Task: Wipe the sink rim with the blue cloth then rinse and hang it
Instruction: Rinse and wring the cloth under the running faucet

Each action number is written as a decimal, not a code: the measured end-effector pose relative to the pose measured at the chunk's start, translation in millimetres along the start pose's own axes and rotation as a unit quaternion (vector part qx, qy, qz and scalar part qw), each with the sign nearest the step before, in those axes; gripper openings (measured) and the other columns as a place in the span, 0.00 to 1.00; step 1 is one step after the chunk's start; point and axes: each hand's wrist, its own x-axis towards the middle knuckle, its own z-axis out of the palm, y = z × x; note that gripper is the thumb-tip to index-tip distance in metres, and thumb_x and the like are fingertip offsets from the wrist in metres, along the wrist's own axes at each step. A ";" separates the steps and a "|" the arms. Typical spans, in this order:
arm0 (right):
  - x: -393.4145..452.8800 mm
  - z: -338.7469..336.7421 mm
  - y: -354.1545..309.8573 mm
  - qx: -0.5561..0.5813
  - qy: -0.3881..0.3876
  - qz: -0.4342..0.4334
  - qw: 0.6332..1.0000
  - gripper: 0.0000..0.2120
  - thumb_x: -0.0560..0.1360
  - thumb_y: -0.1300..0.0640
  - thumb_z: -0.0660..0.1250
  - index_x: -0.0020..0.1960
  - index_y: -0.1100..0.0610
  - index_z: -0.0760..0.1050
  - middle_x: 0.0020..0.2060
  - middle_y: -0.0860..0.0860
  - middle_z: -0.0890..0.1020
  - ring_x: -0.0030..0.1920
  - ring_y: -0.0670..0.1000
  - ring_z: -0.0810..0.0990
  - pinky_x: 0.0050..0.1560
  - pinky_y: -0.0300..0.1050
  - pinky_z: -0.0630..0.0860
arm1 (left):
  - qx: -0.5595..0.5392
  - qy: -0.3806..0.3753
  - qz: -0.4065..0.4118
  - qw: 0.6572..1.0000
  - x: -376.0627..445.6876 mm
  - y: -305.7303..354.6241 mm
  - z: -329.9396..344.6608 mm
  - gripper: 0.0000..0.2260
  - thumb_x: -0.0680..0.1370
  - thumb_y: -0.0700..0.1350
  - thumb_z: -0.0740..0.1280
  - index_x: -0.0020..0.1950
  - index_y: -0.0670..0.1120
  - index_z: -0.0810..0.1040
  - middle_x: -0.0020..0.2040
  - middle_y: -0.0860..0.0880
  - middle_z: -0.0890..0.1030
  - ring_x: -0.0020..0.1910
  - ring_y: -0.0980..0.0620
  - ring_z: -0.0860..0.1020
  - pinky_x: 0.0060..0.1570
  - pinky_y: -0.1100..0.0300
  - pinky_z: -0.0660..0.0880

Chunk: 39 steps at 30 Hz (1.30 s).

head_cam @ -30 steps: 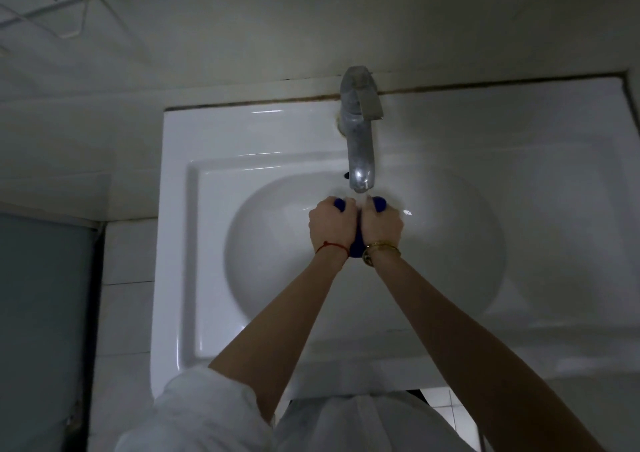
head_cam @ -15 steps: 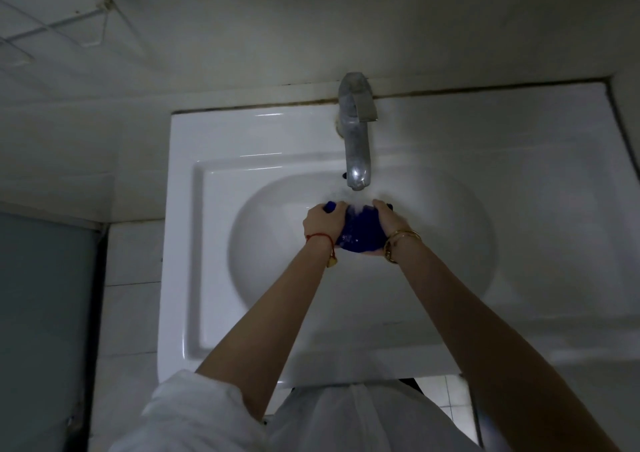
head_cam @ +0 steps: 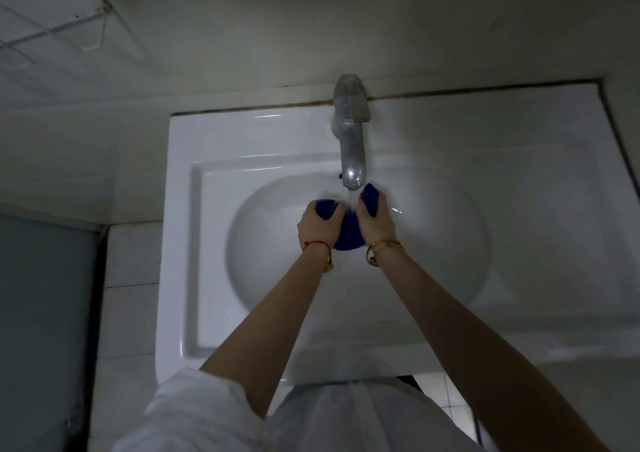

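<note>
Both hands, left hand [head_cam: 317,225] and right hand [head_cam: 375,221], have fingers curled tight round the blue cloth [head_cam: 348,233], faucet [head_cam: 351,147] spout just past them.

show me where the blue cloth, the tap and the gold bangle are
blue cloth [head_cam: 348,235], head view, on the bunched lower part between the wrists
tap [head_cam: 352,154], head view, mid spout
gold bangle [head_cam: 382,245], head view, band on the right wrist
</note>
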 end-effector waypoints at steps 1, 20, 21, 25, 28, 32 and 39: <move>-1.1 1.8 0.9 0.006 -0.011 -0.012 1.000 0.23 0.78 0.47 0.62 0.72 0.46 0.63 0.55 0.50 0.76 0.54 0.53 0.76 0.57 0.49 0.74 | -0.012 0.002 0.008 1.000 -0.6 -1.8 0.1 0.16 0.78 0.52 0.68 0.63 0.47 0.76 0.55 0.48 0.80 0.48 0.53 0.74 0.48 0.61 0.70; 7.6 27.8 -6.2 0.058 0.158 -0.025 0.985 0.16 0.67 0.62 0.65 0.26 0.52 0.63 0.22 0.45 0.67 0.24 0.43 0.65 0.21 0.29 0.61 | -0.057 0.071 0.044 0.995 2.6 7.3 18.0 0.18 0.76 0.42 0.64 0.28 0.47 0.61 0.24 0.53 0.64 0.22 0.58 0.63 0.22 0.71 0.61; 7.2 27.1 -4.5 0.056 0.153 -0.037 0.986 0.16 0.68 0.62 0.65 0.26 0.52 0.63 0.22 0.45 0.67 0.24 0.42 0.65 0.22 0.29 0.62 | -0.059 0.068 0.033 0.995 3.2 6.8 17.8 0.18 0.75 0.42 0.64 0.27 0.47 0.62 0.24 0.52 0.65 0.23 0.58 0.63 0.22 0.71 0.61; 4.3 19.2 3.8 0.045 0.114 -0.114 0.986 0.15 0.73 0.61 0.66 0.31 0.51 0.66 0.26 0.45 0.70 0.27 0.39 0.71 0.30 0.28 0.67 | -0.060 0.060 0.016 0.996 4.5 2.9 17.0 0.15 0.75 0.45 0.66 0.29 0.48 0.68 0.27 0.52 0.71 0.27 0.57 0.69 0.28 0.65 0.66; 1.4 15.5 6.7 0.029 0.064 -0.136 0.988 0.05 0.76 0.56 0.65 0.43 0.50 0.71 0.35 0.48 0.77 0.36 0.44 0.76 0.39 0.37 0.73 | -0.076 0.053 -0.007 0.996 3.4 2.6 13.8 0.07 0.76 0.50 0.68 0.42 0.49 0.75 0.37 0.52 0.78 0.37 0.55 0.76 0.35 0.64 0.70; -2.1 15.2 6.2 0.068 0.058 -0.078 0.993 0.03 0.75 0.53 0.67 0.47 0.49 0.73 0.42 0.50 0.79 0.42 0.48 0.78 0.42 0.42 0.75 | -0.072 0.057 0.016 0.996 2.1 4.4 13.3 0.08 0.77 0.52 0.67 0.53 0.51 0.77 0.47 0.53 0.80 0.44 0.54 0.77 0.43 0.62 0.72; 7.1 20.3 -10.9 0.001 0.148 -0.006 0.989 0.14 0.70 0.48 0.68 0.31 0.54 0.72 0.26 0.47 0.76 0.27 0.45 0.73 0.26 0.37 0.67 | -0.085 0.091 0.026 0.992 -1.9 9.9 25.7 0.15 0.77 0.50 0.67 0.32 0.46 0.73 0.28 0.53 0.73 0.25 0.59 0.68 0.24 0.71 0.66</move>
